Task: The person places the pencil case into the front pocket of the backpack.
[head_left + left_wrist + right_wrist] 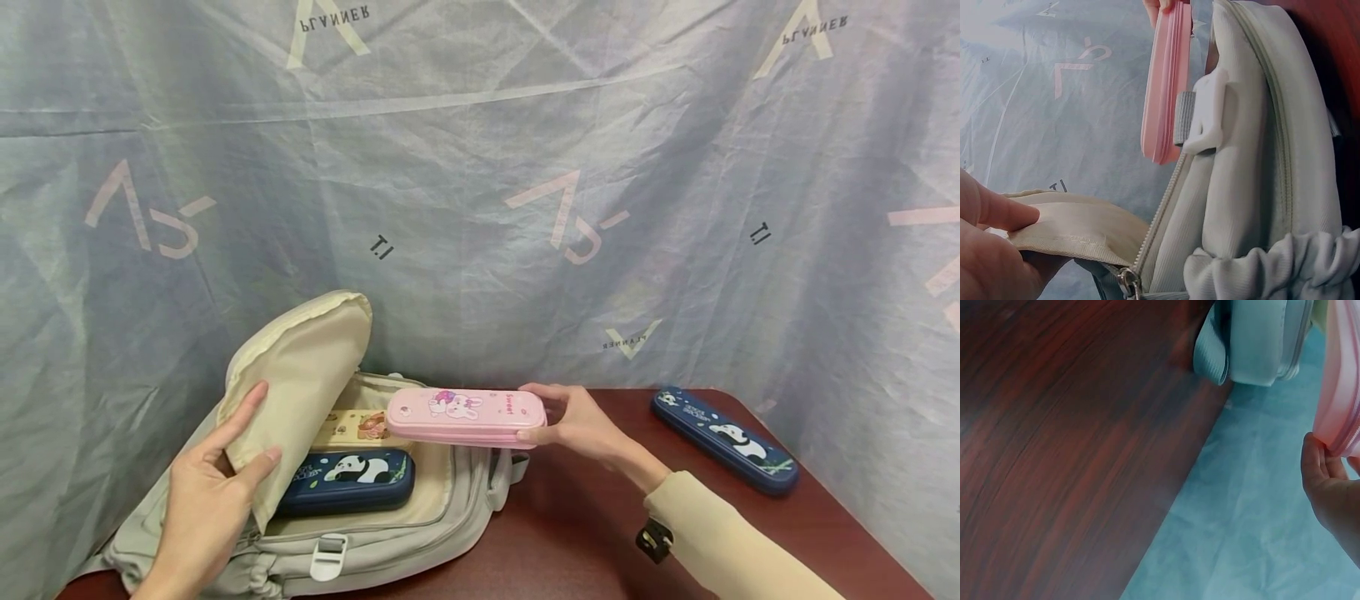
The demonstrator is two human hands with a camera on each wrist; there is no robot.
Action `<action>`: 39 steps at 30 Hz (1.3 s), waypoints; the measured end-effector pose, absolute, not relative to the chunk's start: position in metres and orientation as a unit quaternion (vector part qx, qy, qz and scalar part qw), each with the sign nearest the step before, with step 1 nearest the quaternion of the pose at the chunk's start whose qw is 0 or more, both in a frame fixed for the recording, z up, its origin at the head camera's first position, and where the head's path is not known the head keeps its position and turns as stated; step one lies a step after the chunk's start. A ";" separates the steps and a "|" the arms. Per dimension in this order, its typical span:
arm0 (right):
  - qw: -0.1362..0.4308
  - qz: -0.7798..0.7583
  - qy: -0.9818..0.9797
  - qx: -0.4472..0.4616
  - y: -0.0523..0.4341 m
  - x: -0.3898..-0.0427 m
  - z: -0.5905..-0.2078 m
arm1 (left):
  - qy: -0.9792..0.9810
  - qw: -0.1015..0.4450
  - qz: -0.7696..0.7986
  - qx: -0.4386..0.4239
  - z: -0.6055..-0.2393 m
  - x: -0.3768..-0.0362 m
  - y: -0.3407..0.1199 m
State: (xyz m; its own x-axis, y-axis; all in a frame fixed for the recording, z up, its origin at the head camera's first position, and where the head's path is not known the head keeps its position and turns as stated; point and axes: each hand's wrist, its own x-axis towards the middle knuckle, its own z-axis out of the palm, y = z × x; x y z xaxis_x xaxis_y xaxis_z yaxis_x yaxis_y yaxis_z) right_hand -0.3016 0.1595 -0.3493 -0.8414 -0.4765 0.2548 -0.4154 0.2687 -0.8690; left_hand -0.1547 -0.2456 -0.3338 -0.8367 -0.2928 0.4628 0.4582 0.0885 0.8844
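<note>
A grey backpack [375, 542] lies open on the dark red table [585, 533]. My left hand [217, 467] pinches its beige flap [300, 375] and holds it up; the flap [1072, 228] and the thumb show in the left wrist view. Inside lie a navy panda pencil case [348, 482] and a yellowish case [360, 427]. My right hand [573, 421] grips the end of a pink rabbit pencil case [465, 415], held level over the bag's opening. The pink case [1166, 87] hangs edge-on above the bag in the left wrist view, and its corner [1341, 394] shows in the right wrist view.
A second navy panda pencil case [723, 439] lies on the table at the far right. A grey-blue printed cloth [480, 183] hangs behind the table. The backpack has a white buckle [328, 557] at its front and a strap [1210, 353] on the table.
</note>
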 end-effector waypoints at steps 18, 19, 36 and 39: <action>0.024 -0.525 0.807 -0.269 0.097 -0.308 -0.349 | -0.674 0.283 -0.680 -0.063 -0.333 -0.154 -0.244; 0.023 -0.521 0.810 -0.268 0.093 -0.309 -0.348 | -0.673 0.283 -0.680 -0.063 -0.334 -0.155 -0.244; 0.008 -0.502 0.825 -0.259 0.053 -0.318 -0.348 | -0.677 0.296 -0.671 -0.070 -0.335 -0.153 -0.244; 0.009 -0.498 0.828 -0.259 0.049 -0.319 -0.348 | -0.688 0.296 -0.660 -0.063 -0.334 -0.153 -0.244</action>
State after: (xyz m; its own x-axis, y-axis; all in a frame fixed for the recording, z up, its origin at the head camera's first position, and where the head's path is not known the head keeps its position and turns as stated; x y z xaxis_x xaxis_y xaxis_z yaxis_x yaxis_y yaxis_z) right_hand -0.3191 0.0487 -0.3479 -0.8661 -0.4369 0.2430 -0.4196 0.3709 -0.8285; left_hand -0.1526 -0.2437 -0.3341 -0.8170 -0.3033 0.4905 0.4777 0.1206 0.8702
